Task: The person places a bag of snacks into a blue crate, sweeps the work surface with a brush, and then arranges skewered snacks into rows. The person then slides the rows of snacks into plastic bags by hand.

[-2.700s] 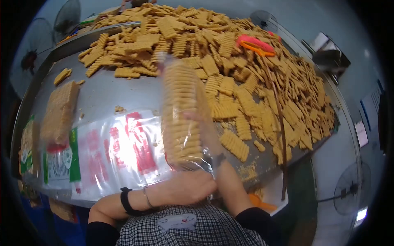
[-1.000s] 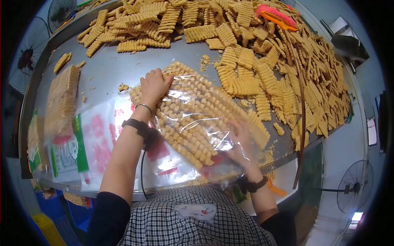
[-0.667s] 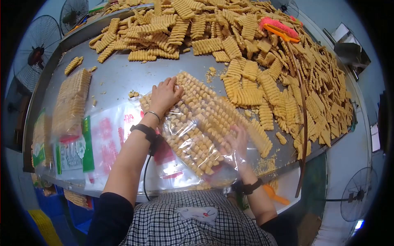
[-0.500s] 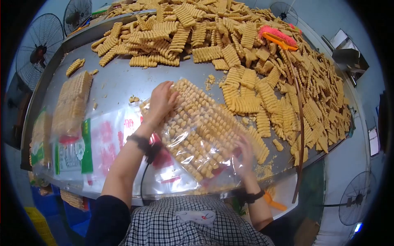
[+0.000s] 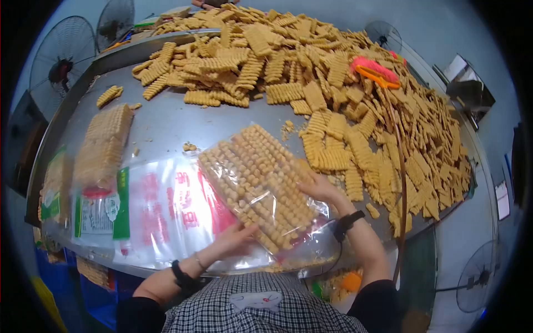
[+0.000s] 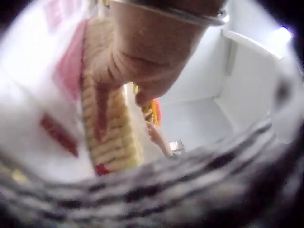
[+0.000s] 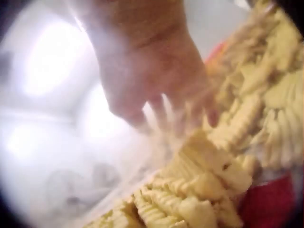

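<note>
A clear plastic bag (image 5: 264,188) packed with rows of ridged yellow biscuits lies tilted on the metal table, near its front edge. My left hand (image 5: 236,240) is at the bag's near left side; in the left wrist view, extended fingers (image 6: 100,118) lie along the stacked biscuits (image 6: 111,133). On the opposite side, my right hand (image 5: 317,187) touches the bag's right edge. The right wrist view shows that hand (image 7: 152,80) with its fingers spread downward over the blurred film, above biscuits (image 7: 190,194). Loose film from the bag spreads toward the apron.
Flat printed bags (image 5: 161,205) with red and green marks lie to the left. Filled bags (image 5: 102,150) stand at the far left. A large heap of loose biscuits (image 5: 333,72) covers the back and right, with a pink and orange brush (image 5: 376,71) on it.
The bag, held upright at first, now lies down. My left hand has moved from its far left corner to the near left side; my right hand has shifted up along its right edge.
</note>
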`<state>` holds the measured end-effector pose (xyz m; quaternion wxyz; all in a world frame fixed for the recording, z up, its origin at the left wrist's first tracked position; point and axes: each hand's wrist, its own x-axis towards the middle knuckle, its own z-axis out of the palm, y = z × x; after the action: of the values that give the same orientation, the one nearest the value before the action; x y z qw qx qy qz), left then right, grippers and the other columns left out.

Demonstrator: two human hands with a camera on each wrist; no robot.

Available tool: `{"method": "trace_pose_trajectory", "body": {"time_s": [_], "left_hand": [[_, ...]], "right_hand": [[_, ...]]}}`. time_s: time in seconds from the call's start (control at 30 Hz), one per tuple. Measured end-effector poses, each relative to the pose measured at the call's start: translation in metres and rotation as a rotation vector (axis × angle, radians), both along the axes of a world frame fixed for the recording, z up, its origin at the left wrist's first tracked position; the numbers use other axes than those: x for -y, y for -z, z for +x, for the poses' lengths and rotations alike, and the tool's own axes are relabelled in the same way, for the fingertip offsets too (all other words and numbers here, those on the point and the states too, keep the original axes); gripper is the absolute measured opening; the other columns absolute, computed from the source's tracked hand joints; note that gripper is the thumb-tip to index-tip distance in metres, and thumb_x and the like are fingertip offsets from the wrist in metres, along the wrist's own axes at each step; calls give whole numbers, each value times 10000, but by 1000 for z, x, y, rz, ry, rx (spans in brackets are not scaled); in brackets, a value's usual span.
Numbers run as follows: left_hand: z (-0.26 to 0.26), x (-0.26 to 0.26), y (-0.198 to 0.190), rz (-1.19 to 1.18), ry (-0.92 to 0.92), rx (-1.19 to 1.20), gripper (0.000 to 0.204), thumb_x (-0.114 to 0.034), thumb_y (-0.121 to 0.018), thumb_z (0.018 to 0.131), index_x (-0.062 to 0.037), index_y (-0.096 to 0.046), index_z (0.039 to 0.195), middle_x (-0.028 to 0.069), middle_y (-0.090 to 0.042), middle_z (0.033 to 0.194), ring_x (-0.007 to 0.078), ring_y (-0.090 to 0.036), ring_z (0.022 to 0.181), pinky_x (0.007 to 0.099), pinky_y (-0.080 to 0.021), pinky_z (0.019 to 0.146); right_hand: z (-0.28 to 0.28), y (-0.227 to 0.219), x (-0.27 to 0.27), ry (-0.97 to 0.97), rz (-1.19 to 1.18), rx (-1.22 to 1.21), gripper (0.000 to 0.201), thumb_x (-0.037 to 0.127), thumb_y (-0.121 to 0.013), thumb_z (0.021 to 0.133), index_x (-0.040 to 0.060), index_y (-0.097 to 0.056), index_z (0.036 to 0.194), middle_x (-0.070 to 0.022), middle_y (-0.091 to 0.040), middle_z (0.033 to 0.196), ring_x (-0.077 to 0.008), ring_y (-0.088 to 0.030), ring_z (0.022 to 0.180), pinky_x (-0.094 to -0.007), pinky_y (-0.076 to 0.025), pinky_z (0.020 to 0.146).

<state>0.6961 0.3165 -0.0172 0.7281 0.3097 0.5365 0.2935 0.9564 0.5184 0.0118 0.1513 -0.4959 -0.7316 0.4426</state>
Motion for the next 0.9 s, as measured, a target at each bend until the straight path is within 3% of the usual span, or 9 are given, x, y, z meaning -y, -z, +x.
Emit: {"method": "trace_pose_trajectory", "body": {"time_s": [0.03,0.1,0.17,0.37,0.43,0.53,0.6,0.73,0.9], "left_hand": [[6,-2,0,92,18,-41,761,-509,-588,885,22,-338,1369,223,-488,1305,317,-565,1117,345,-581,738],[19,1,-10,393,-164,-35,719,-391,-678,853,22,-363,1350,171,-539,1239,245,-570,1090,302,-537,819],[10,9,-9,571,-282,-216,646,-282,-700,838,22,-400,1322,163,-551,1228,200,-582,1068,294,-508,862],[-63,26,-79,290,-376,104,667,-171,-705,812,27,-366,1351,147,-546,1252,187,-551,1122,329,-462,948],[-82,31,-77,440,-557,153,686,-159,-712,801,21,-361,1361,138,-549,1248,188,-556,1117,327,-462,949],[-146,39,-101,499,-599,83,745,-170,-736,780,7,-347,1390,126,-521,1287,192,-528,1156,327,-447,965],[-198,49,-99,632,-649,-220,831,-160,-762,754,-17,-305,1434,100,-502,1308,169,-515,1150,311,-432,966],[-286,85,-153,937,-748,-181,1053,-98,-818,662,-32,-175,1493,120,-356,1446,202,-395,1299,345,-348,1068],[-406,115,-174,1078,-807,-264,915,24,-610,623,-18,-254,1464,134,-421,1414,218,-447,1285,326,-380,1048]], "right_hand": [[-12,-8,3,-22,-290,-9,586,428,-653,870,4,-531,1256,-127,-631,1092,-180,-592,980,-305,-470,851],[-13,-24,6,-177,-427,13,619,436,-663,862,14,-515,1290,-114,-603,1177,-178,-577,1029,-318,-468,869],[0,-6,19,-69,-695,-173,640,414,-677,852,16,-491,1318,-145,-577,1233,-193,-575,1090,-336,-477,910],[-51,-27,78,110,-933,-519,589,213,-641,841,-50,-440,1328,-219,-531,1280,-291,-573,1141,-404,-483,970],[-90,-29,80,125,-1029,-858,639,170,-637,802,-72,-394,1341,-227,-536,1271,-313,-598,1098,-412,-502,939],[-160,-39,68,-45,-857,-756,709,199,-647,789,-41,-343,1382,-224,-540,1265,-307,-609,1078,-422,-515,917],[-222,-48,57,-221,-871,-805,710,179,-650,786,-27,-334,1388,-211,-548,1253,-298,-611,1074,-415,-521,906],[-363,-77,59,-428,-661,-969,663,105,-683,759,8,-385,1343,-145,-586,1182,-243,-625,1025,-368,-542,851],[-510,-111,101,-549,-459,-1080,721,51,-665,795,48,-279,1404,-130,-549,1212,-241,-588,1078,-372,-523,893]]}}
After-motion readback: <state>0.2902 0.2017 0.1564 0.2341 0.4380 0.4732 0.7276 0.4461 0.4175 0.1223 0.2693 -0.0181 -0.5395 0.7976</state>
